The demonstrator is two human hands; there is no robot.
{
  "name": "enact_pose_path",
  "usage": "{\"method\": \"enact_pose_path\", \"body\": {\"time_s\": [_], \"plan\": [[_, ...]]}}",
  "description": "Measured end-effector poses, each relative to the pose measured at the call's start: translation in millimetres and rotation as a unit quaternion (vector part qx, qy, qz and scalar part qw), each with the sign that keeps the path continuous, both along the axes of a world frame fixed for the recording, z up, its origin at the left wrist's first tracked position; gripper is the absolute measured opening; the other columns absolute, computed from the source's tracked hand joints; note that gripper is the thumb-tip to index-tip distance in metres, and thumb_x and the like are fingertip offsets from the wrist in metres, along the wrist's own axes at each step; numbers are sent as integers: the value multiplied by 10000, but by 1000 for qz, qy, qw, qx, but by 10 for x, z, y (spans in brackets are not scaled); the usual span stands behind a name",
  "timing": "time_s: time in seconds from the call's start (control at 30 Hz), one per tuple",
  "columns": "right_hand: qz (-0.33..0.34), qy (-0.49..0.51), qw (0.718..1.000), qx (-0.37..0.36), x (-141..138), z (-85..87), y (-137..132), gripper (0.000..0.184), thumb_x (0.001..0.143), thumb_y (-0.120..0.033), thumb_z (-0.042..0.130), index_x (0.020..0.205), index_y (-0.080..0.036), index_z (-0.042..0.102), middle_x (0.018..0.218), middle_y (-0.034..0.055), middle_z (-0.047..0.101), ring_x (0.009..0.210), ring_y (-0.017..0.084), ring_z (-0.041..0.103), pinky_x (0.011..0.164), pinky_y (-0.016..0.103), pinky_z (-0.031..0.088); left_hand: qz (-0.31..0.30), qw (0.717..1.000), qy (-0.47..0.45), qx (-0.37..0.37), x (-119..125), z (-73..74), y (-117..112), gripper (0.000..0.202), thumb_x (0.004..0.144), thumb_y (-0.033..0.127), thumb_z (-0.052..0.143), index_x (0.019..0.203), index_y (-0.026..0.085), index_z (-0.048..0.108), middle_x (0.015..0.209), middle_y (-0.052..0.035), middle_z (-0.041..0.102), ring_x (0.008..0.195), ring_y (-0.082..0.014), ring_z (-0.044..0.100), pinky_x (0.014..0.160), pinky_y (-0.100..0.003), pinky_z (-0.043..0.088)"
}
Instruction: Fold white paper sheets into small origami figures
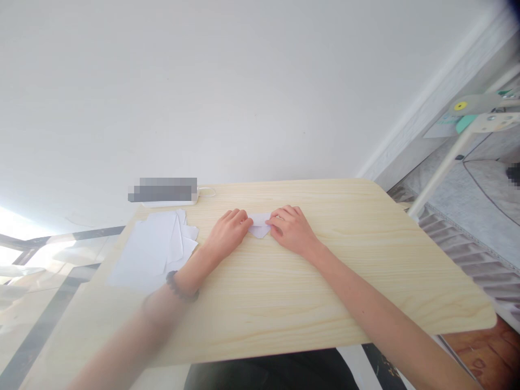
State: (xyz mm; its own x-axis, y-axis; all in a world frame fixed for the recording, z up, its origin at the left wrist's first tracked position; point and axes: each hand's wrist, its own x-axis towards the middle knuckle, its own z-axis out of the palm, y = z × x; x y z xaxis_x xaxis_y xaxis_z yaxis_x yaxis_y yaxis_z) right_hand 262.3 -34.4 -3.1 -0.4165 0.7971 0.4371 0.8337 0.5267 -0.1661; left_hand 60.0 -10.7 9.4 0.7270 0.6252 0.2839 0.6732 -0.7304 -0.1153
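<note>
A small piece of folded white paper (pixel 260 229) lies on the wooden table between my hands, with a pointed flap facing me. My left hand (pixel 230 230) pinches its left end, fingers curled. At the opposite end, my right hand (pixel 293 228) grips the paper between thumb and fingers. Both hands rest low over the tabletop, and the fingertips cover the paper's ends. Left of my left hand lies a loose stack of white paper sheets (pixel 148 246), some of them torn or cut into smaller pieces.
The light wooden table (pixel 317 303) stands against a white wall (pixel 252 97). At its back left is a white-edged device (pixel 170 203), its face blurred out, with a white cable (pixel 208 190). A pale metal frame (pixel 442 168) and a bed (pixel 479 189) are at the right.
</note>
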Motion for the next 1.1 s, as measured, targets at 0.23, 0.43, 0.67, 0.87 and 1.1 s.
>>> {"method": "enact_pose_path", "body": {"time_s": [0.23, 0.43, 0.67, 0.87, 1.1], "plan": [[-17, -7, 1000, 16, -30, 2, -12, 191, 735, -148, 494, 783, -215, 666, 841, 26, 618, 868, 188, 429, 771, 346, 263, -9, 1000, 21, 4, -5, 35, -48, 246, 816, 95, 394, 970, 175, 568, 794, -56, 528, 723, -168, 456, 695, -301, 356], [-27, -12, 999, 17, -65, 1, -14, 194, 752, -150, 477, 768, -202, 663, 798, 33, 613, 846, 182, 444, 760, 335, 280, 10, 999, 31, -1, 37, 97, -98, 301, 772, 76, 408, 982, 190, 591, 831, -73, 540, 785, -189, 471, 704, -328, 342], [-54, -10, 998, 9, -65, -8, -9, 188, 757, -137, 460, 749, -175, 644, 787, 47, 600, 793, 166, 477, 740, 308, 316, 64, 997, -31, -28, 19, 154, -127, 263, 807, 245, 412, 760, 178, 662, 726, -72, 559, 810, -205, 486, 680, -331, 354], [-73, 38, 997, -11, -28, -8, 14, 200, 762, -127, 435, 728, -177, 625, 788, 49, 600, 785, 172, 492, 730, 305, 344, 105, 990, -81, -53, 31, 71, -45, 313, 832, 364, 427, 672, 179, 623, 753, -59, 586, 817, -198, 499, 666, -314, 381], [-66, 90, 993, -46, -8, -21, 26, 137, 767, -263, 502, 853, -204, 591, 882, 41, 562, 812, 175, 491, 767, 328, 346, 136, 980, -123, -71, 3, -51, 20, 318, 807, 417, 466, 1039, 211, 539, 1031, -76, 513, 970, -229, 457, 796, -375, 381]]}}
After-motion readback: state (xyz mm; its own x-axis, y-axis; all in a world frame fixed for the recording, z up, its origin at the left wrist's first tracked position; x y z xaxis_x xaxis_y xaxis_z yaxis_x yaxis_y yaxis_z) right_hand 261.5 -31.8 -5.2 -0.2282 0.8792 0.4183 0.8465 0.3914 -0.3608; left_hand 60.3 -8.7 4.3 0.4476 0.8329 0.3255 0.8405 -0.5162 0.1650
